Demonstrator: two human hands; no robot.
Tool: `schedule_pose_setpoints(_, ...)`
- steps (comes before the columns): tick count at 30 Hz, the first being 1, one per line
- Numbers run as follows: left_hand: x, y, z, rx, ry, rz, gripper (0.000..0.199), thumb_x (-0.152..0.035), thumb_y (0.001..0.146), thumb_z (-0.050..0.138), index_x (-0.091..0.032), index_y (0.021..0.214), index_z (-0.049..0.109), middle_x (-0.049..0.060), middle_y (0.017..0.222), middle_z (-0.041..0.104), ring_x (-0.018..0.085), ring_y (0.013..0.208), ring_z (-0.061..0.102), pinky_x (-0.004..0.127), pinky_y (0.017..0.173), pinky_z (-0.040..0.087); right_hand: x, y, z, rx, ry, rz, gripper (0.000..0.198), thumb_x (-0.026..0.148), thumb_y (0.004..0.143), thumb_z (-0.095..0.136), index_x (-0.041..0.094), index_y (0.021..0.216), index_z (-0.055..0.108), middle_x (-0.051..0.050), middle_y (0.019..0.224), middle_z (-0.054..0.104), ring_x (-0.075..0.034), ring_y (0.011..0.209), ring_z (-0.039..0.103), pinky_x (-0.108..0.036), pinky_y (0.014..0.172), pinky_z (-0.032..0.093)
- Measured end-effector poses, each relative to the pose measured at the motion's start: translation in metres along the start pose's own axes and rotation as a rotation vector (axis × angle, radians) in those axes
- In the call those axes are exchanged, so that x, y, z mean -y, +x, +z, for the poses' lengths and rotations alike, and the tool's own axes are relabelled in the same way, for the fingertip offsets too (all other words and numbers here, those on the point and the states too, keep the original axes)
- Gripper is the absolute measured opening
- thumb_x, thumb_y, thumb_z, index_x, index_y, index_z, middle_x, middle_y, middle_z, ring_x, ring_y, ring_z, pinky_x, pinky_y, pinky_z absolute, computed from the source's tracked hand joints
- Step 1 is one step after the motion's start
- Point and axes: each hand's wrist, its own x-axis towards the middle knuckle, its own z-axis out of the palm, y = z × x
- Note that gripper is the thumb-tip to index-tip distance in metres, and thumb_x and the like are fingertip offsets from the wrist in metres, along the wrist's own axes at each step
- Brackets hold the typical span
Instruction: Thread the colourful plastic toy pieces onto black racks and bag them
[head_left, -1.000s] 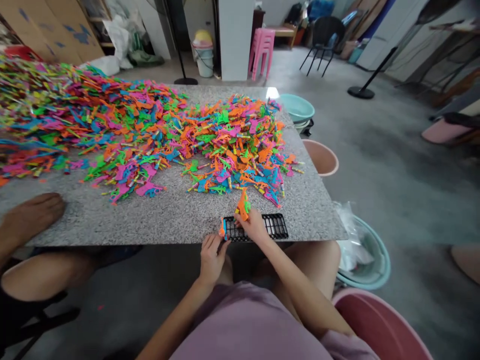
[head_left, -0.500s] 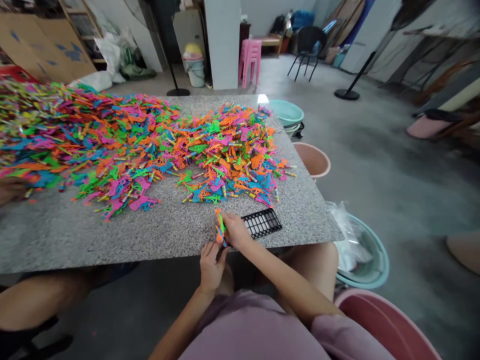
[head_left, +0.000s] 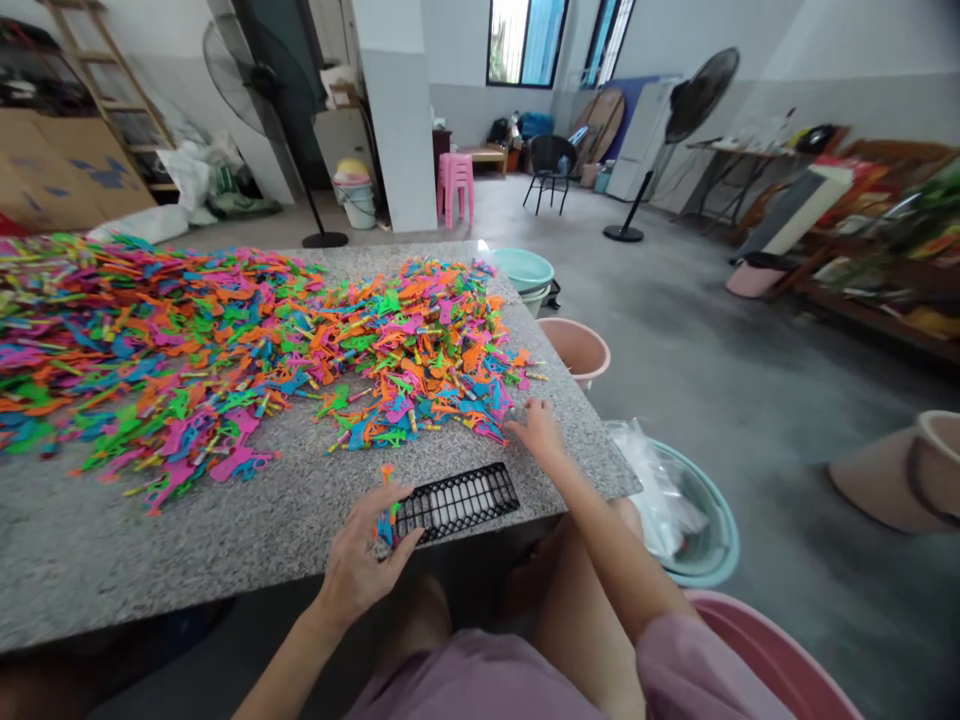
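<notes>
A small black plastic basket (head_left: 459, 503) with openwork sides lies near the table's front edge. My left hand (head_left: 358, 553) is curved round its left end, thumb on the near side and fingers on the far side. Between them a few orange, blue and green plastic pieces (head_left: 385, 520) show against that end, partly hidden. At the front right edge of a big pile of brightly coloured toy-gun-shaped pieces (head_left: 435, 350), my right hand (head_left: 541, 432) has its thumb and forefinger apart. No piece shows in it.
The speckled grey table (head_left: 292, 540) ends close on my right. Beyond that edge stand a pink-orange basin (head_left: 577, 350), a teal basin (head_left: 525, 268), a tub (head_left: 724, 560) with clear plastic bags, and a red-pink tub (head_left: 765, 640) by my side. The pile stretches far left.
My hands were together on an orange, green and blue piece; they have parted. My left hand moved to the basket's end, my right out to the pile. The view tilted up and turned right.
</notes>
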Motion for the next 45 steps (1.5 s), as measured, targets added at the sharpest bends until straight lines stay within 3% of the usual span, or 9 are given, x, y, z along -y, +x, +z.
schedule_pose_setpoints(6,0.011,-0.004,-0.006,0.046,-0.061,-0.016,0.039,-0.025,0.085,0.069,-0.022,0.122,0.058,0.013,0.133,0.060,0.031,0.129,0.054,0.049,0.104,0.049,-0.016,0.016,-0.007,0.119,0.077,0.013,0.013,0.025,0.077,0.067,0.016,0.073,0.060,-0.001,0.071,0.062,-0.015,0.067,0.055,-0.024,0.059,0.033)
schedule_pose_setpoints(10,0.020,0.002,-0.008,0.087,-0.179,-0.102,0.051,-0.026,0.084,0.071,-0.020,0.131,0.052,0.016,0.135,0.058,0.030,0.131,0.052,0.050,0.107,0.045,-0.006,-0.026,-0.003,0.047,0.299,-0.083,0.017,0.031,0.076,0.066,0.018,0.076,0.056,-0.001,0.068,0.059,-0.015,0.061,0.052,-0.025,0.057,0.034)
schedule_pose_setpoints(13,0.025,0.008,-0.011,0.142,-0.267,-0.053,0.034,-0.022,0.086,0.069,-0.020,0.119,0.059,0.015,0.137,0.058,0.028,0.132,0.051,0.048,0.108,0.046,0.012,-0.069,0.013,0.198,0.546,-0.171,0.017,0.034,0.080,0.060,0.020,0.087,0.054,0.002,0.062,0.055,-0.015,0.054,0.051,-0.026,0.053,0.038)
schedule_pose_setpoints(17,0.028,0.012,-0.012,0.180,-0.252,-0.027,0.047,-0.020,0.087,0.067,-0.020,0.132,0.052,0.015,0.141,0.055,0.027,0.132,0.052,0.044,0.106,0.049,0.029,-0.102,0.042,0.342,0.717,-0.264,0.013,0.023,0.079,0.056,0.021,0.090,0.050,0.001,0.072,0.059,-0.012,0.054,0.053,-0.024,0.054,0.044)
schedule_pose_setpoints(21,0.036,0.016,-0.009,0.193,-0.196,0.111,0.030,-0.019,0.088,0.068,-0.020,0.117,0.062,0.014,0.141,0.055,0.027,0.132,0.052,0.045,0.108,0.047,0.027,-0.092,0.049,0.436,0.815,-0.219,0.015,0.021,0.077,0.055,0.021,0.089,0.048,-0.001,0.085,0.060,-0.010,0.053,0.054,-0.023,0.050,0.048)
schedule_pose_setpoints(24,0.043,0.019,-0.003,0.158,-0.145,0.116,0.044,-0.026,0.086,0.072,-0.019,0.127,0.057,0.016,0.140,0.055,0.028,0.132,0.052,0.047,0.108,0.046,0.024,-0.082,0.045,0.506,0.874,-0.213,0.015,0.025,0.075,0.057,0.021,0.087,0.048,-0.001,0.087,0.058,-0.011,0.056,0.055,-0.024,0.048,0.050)
schedule_pose_setpoints(32,0.048,0.007,0.006,0.236,-0.009,0.272,0.036,-0.025,0.093,0.063,-0.018,0.126,0.050,0.017,0.139,0.056,0.029,0.146,0.030,0.054,0.112,0.038,0.034,-0.093,0.038,0.422,0.803,-0.320,0.017,0.016,0.074,0.058,0.021,0.089,0.052,-0.002,0.084,0.064,-0.015,0.072,0.061,-0.026,0.063,0.051)
schedule_pose_setpoints(41,0.040,0.004,-0.007,0.374,0.017,0.224,0.014,-0.017,0.096,0.049,-0.018,0.110,0.050,0.018,0.153,0.040,0.028,0.151,0.012,0.057,0.119,0.024,0.088,-0.120,0.056,0.488,0.871,-0.398,0.016,0.012,0.075,0.062,0.020,0.088,0.058,-0.002,0.082,0.069,-0.017,0.078,0.066,-0.028,0.074,0.049)
schedule_pose_setpoints(45,0.036,0.004,-0.010,0.377,0.011,0.194,0.016,-0.016,0.096,0.047,-0.017,0.112,0.049,0.018,0.154,0.037,0.028,0.151,0.010,0.057,0.119,0.023,0.085,-0.111,0.052,0.485,0.928,-0.281,0.014,0.030,0.077,0.069,0.019,0.083,0.063,0.004,0.062,0.059,-0.013,0.059,0.055,-0.023,0.058,0.043)
